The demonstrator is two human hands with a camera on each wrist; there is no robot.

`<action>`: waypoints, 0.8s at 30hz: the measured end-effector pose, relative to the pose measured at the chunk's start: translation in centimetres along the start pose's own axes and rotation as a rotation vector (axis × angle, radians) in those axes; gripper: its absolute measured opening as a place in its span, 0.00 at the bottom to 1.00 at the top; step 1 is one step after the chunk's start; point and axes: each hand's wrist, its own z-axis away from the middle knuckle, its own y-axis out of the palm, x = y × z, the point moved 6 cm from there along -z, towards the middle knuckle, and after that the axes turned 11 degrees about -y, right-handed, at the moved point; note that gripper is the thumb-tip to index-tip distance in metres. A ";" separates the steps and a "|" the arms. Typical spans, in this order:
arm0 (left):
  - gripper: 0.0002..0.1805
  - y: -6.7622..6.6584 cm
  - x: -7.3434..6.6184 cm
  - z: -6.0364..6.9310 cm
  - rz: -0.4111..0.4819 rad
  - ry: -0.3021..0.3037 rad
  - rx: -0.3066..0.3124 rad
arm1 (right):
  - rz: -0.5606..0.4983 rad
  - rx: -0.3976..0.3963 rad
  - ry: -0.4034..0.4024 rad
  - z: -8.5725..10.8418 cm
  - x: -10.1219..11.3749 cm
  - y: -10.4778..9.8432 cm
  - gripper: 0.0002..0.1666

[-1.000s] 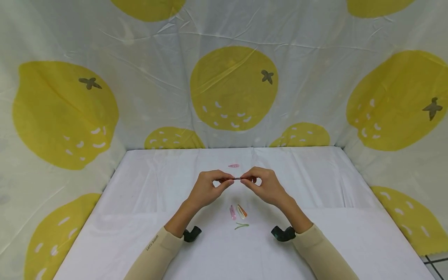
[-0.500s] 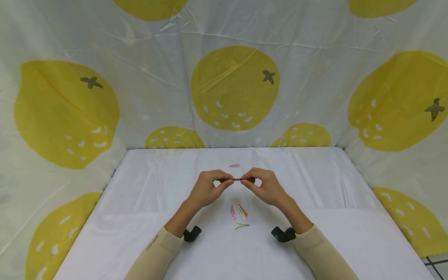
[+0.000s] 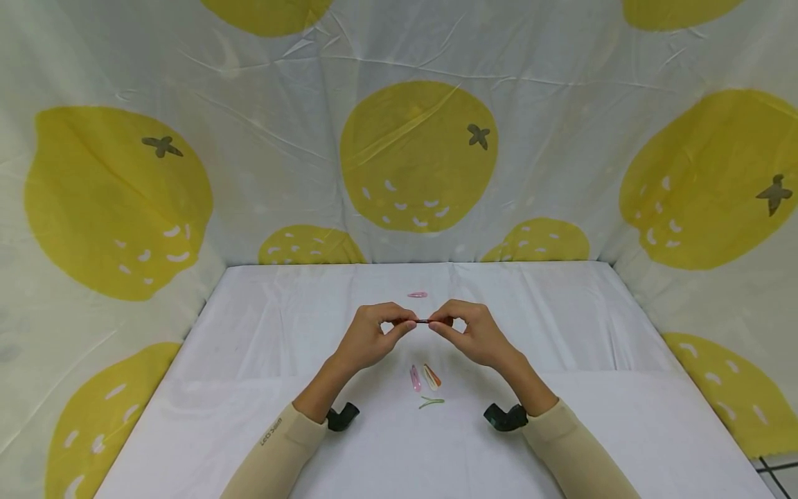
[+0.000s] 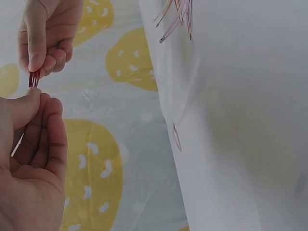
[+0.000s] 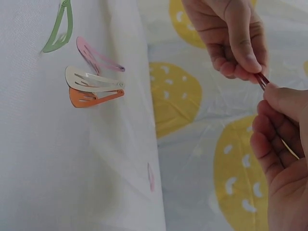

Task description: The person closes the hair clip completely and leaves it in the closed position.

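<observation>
A dark red snap hair clip [image 3: 422, 321] spans the small gap between the two hands, raised above the white table. My left hand [image 3: 373, 334] pinches one end between thumb and fingers, and my right hand [image 3: 470, 333] pinches the other. In the right wrist view the red clip [image 5: 261, 81] shows only its middle, since fingertips cover both ends. On the cloth below the hands lie a pink clip [image 3: 415, 378], a white clip [image 5: 101, 86] partly over an orange clip [image 5: 76, 98], and a green clip [image 3: 431, 402]. Beyond the hands lies another pink clip [image 3: 417, 294].
A white cloth [image 3: 249, 409] covers the table. Behind it and along both sides hangs a lemon-print curtain [image 3: 274, 159]. Dark wrist mounts [image 3: 343, 417] stick out near both sleeve cuffs, and floor tiles [image 3: 779, 471] show at the lower right.
Both hands keep their pinch on the red hair clip and have sunk only a few pixels. The clips on the table lie as before.
</observation>
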 end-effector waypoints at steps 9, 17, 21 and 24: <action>0.06 -0.1 -0.3 0.0 0.004 -0.010 0.022 | -0.020 -0.007 -0.012 0.0 0.0 0.1 0.07; 0.06 0.0 -0.1 0.0 0.020 0.001 0.035 | -0.061 0.001 0.001 0.0 0.0 0.1 0.07; 0.05 0.0 -0.1 0.0 0.019 0.000 0.025 | -0.067 -0.001 0.007 0.1 -0.1 0.3 0.07; 0.05 -0.1 -0.1 0.1 0.014 -0.004 0.007 | -0.051 -0.014 0.014 0.1 -0.2 0.3 0.06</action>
